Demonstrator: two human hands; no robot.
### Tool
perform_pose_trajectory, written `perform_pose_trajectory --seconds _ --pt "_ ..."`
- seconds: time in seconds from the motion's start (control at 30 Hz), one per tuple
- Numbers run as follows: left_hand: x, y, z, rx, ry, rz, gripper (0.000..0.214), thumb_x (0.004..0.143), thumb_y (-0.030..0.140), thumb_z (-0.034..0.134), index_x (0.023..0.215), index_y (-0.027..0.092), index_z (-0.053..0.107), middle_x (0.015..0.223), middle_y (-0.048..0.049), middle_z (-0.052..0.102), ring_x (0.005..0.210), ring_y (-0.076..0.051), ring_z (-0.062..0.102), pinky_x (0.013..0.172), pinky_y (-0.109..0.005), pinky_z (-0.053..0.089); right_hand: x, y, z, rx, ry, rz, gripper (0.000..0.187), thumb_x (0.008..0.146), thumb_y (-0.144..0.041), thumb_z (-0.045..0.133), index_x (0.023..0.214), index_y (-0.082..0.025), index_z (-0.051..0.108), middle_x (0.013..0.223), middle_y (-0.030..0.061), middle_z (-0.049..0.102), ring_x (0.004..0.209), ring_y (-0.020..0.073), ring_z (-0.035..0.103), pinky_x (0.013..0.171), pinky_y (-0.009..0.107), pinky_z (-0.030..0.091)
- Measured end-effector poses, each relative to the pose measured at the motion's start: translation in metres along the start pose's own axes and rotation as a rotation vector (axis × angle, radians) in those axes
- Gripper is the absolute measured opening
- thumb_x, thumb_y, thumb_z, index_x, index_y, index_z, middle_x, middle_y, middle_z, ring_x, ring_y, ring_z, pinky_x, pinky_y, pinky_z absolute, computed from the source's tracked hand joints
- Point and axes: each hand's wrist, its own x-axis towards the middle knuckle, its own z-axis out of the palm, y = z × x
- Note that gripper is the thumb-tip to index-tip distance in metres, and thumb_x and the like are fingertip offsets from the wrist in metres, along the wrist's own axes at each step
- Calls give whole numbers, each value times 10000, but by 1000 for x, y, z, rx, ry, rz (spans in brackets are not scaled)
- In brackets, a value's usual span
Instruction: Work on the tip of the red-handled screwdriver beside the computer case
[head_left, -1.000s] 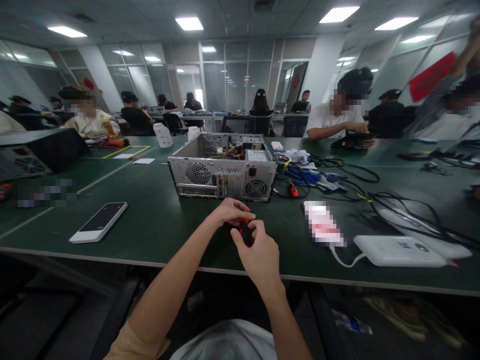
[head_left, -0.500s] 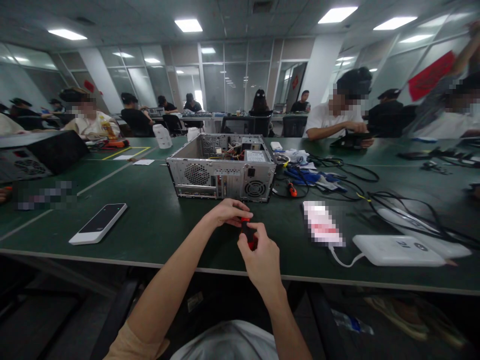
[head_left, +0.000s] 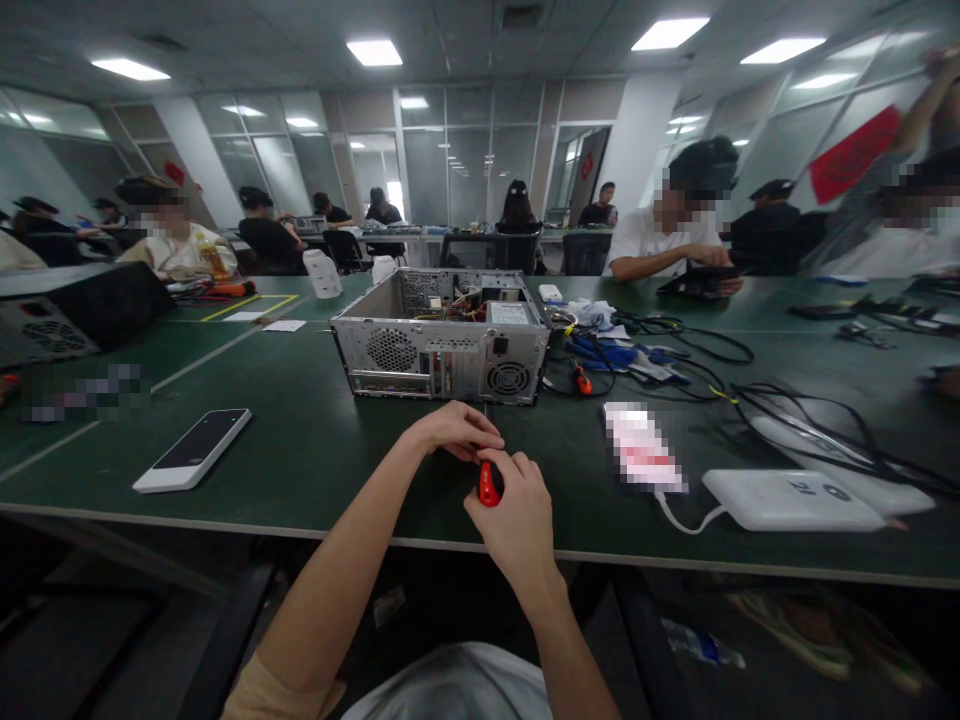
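Note:
A red-and-black screwdriver [head_left: 490,484] is between my two hands, just above the table's near side. My right hand [head_left: 521,505] is closed around its handle, the red end facing me. My left hand [head_left: 456,428] has its fingers bent together at the far end of the handle, around the shaft, which is mostly hidden. Just beyond my hands stands an opened computer case [head_left: 442,345], its back panel towards me, with cables and a power supply [head_left: 510,313] showing inside.
On the green table [head_left: 300,450], a white handheld device [head_left: 195,450] lies left. To the right are a phone [head_left: 643,450] cabled to a white power bank [head_left: 795,500], blue gloves [head_left: 622,352], black cables and another orange-and-black tool [head_left: 581,380]. Other people sit around.
The screwdriver has turned so that its red end faces me more directly. My right hand has shifted slightly left, and my left hand's fingers have moved slightly down.

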Motion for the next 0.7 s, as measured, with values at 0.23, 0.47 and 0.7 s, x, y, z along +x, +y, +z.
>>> perform_pose_trajectory --seconds 0.23,0.47,0.7 --pt "2 1 -1 -220 2 -3 412 528 347 913 852 158 743 773 -31 727 650 -126 668 650 -250 564 0 -3 -5 -8 22 49 437 924 -477 516 1243 -181 558 1057 105 666 951 266 605 841 366 424" --pt "4 2 0 -236 -20 -50 378 551 272 886 875 159 727 772 -30 730 657 -149 684 637 -265 570 1 -3 -9 32 -58 90 359 993 -362 361 1279 -204 509 909 54 721 784 229 658 733 316 388" --pt "1 0 0 -82 -8 -13 464 571 493 872 892 182 744 785 -20 721 673 -129 670 641 -238 557 1 -2 -2 4 -25 127 333 862 -349 546 1161 -202 545 855 38 672 754 226 612 707 314 394"
